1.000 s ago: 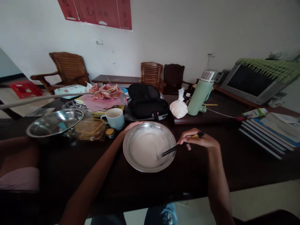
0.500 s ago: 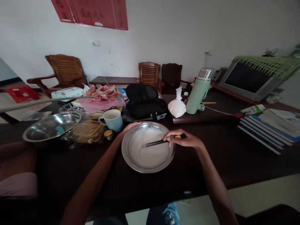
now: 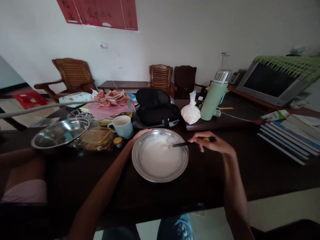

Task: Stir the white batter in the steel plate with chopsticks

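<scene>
A round metal bowl point(image 3: 160, 179) sits on the dark table in front of me, holding a milky white liquid point(image 3: 158, 160). My left hand point(image 3: 142, 134) grips its far left rim, with the fingers partly hidden. My right hand point(image 3: 211, 142) is closed around a pair of black chopsticks point(image 3: 181, 144) with gold-marked ends. Their tips dip into the liquid near the bowl's right side, and the surface there is rippled. The right hand itself is just outside the right rim.
Left of the bowl are a light blue mug point(image 3: 122, 126), a small gold-lidded jar point(image 3: 118, 142), plastic boxes point(image 3: 97, 138) and another metal basin point(image 3: 45, 142). Behind stand a black case point(image 3: 157, 108), a tied bag of white powder point(image 3: 190, 113) and a green thermos point(image 3: 212, 100). Books point(image 3: 287, 140) lie right; another person's arm point(image 3: 17, 155) is left.
My right hand has moved right, drawing the chopsticks from the bowl's middle toward its right side. My left hand stays on the rim. The whole view has shifted slightly.
</scene>
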### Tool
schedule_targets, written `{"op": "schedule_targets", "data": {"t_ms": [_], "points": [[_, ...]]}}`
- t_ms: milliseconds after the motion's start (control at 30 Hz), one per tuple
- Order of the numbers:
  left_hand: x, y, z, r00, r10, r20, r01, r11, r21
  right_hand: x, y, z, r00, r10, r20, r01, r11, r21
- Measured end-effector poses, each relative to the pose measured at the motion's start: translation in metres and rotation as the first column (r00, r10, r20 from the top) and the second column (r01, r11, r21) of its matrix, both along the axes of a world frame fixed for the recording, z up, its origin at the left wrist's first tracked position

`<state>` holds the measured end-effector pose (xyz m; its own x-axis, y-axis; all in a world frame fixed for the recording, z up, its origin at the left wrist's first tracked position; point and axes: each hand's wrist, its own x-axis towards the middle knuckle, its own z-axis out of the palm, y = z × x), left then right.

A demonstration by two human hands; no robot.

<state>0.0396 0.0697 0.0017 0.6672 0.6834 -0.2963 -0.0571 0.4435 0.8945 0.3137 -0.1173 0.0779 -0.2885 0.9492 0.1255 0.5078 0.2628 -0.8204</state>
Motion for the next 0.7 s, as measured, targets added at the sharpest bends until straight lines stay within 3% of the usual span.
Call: {"op": "schedule_targets", "data": {"t_ms": [100,167,333,500,633,700], "points": [[-0.001,0.003,-0.004,1.000,-0.014,-0.019,0.014,1.000,-0.025,0.000,-0.002,0.004,0.982,0.187,-0.013,-0.187,0.978,-0.089],[-0.002,0.006,-0.007,1.000,-0.030,0.002,0.030,0.999,-0.022,-0.007,0.000,0.002,0.969,0.245,-0.037,-0.247,0.967,-0.068],[-0.001,0.008,-0.010,0.999,-0.031,0.016,0.031,0.999,-0.011,0.000,0.000,0.000,1.000,0.000,0.011,0.000,0.999,0.047],[-0.001,0.003,-0.005,1.000,-0.003,-0.012,0.003,1.000,-0.003,-0.004,-0.001,0.000,0.965,0.264,-0.002,-0.263,0.961,-0.082],[-0.001,0.003,-0.004,1.000,0.002,-0.014,-0.002,1.000,0.015,-0.006,0.002,-0.002,0.998,0.058,-0.002,-0.058,0.997,0.044],[0.000,0.003,-0.004,1.000,-0.017,-0.001,0.017,0.999,0.044,0.000,-0.001,0.001,0.999,0.028,0.029,-0.029,0.999,0.030]]}}
